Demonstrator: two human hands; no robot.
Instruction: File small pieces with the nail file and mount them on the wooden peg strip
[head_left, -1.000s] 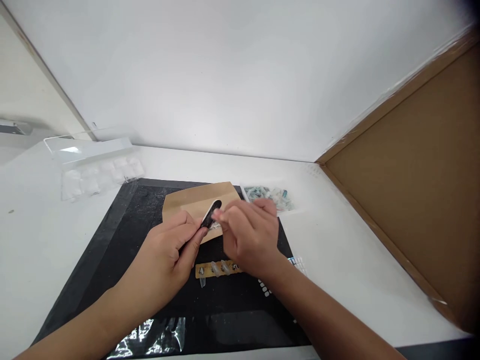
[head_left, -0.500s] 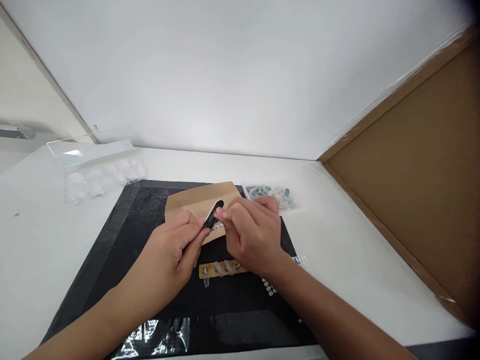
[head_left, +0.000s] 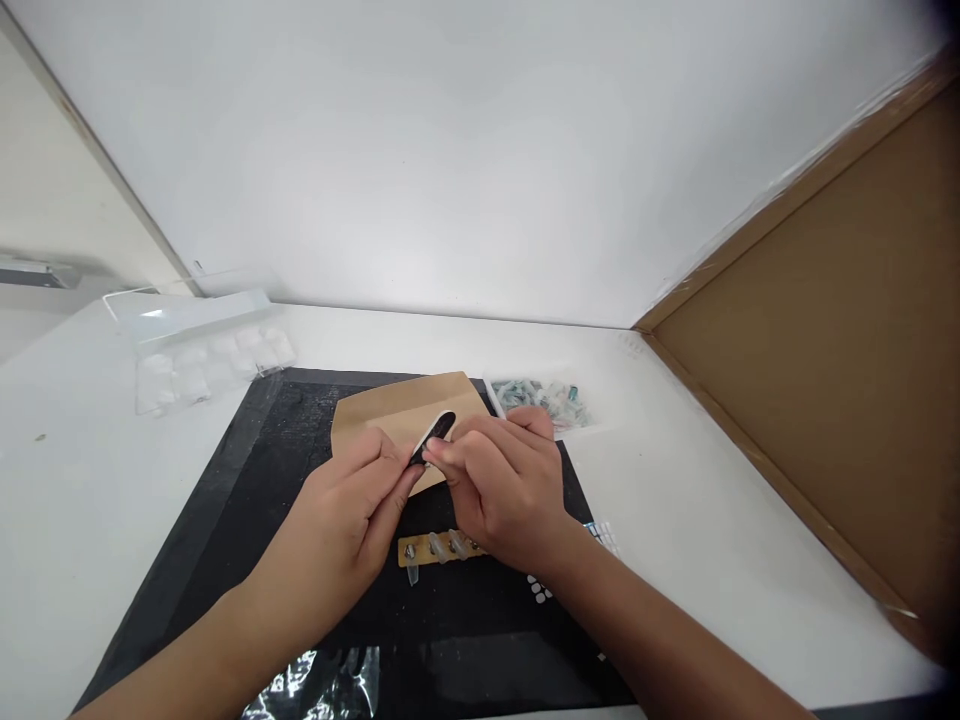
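Note:
My left hand point(head_left: 341, 515) is closed around the lower end of a nail file point(head_left: 441, 428), black-faced with a pale edge, tilted up to the right. Against the file's black face, my right hand point(head_left: 510, 480) pinches thumb and finger together; whatever is between those fingertips is too small and covered to make out. Beneath both hands lies a folded sheet of brown paper point(head_left: 397, 405). Nearer to me is a yellow strip holder point(head_left: 424, 552) with several clear nail tips point(head_left: 437, 546) on it, its right end hidden by my right hand.
A black mat point(head_left: 255, 500) covers the middle of the white table. Behind my right hand stands a white tray point(head_left: 493, 397) of small nail tips. White sticker sheets point(head_left: 538, 590) lie by my right forearm. Clear plastic box point(head_left: 172, 385) left, plastic film point(head_left: 337, 685) in front, cardboard panel point(head_left: 817, 350) right.
My right fingertips have shifted slightly left and down along the file, closer to my left hand. The whole view has moved a little. Both hands keep their grips.

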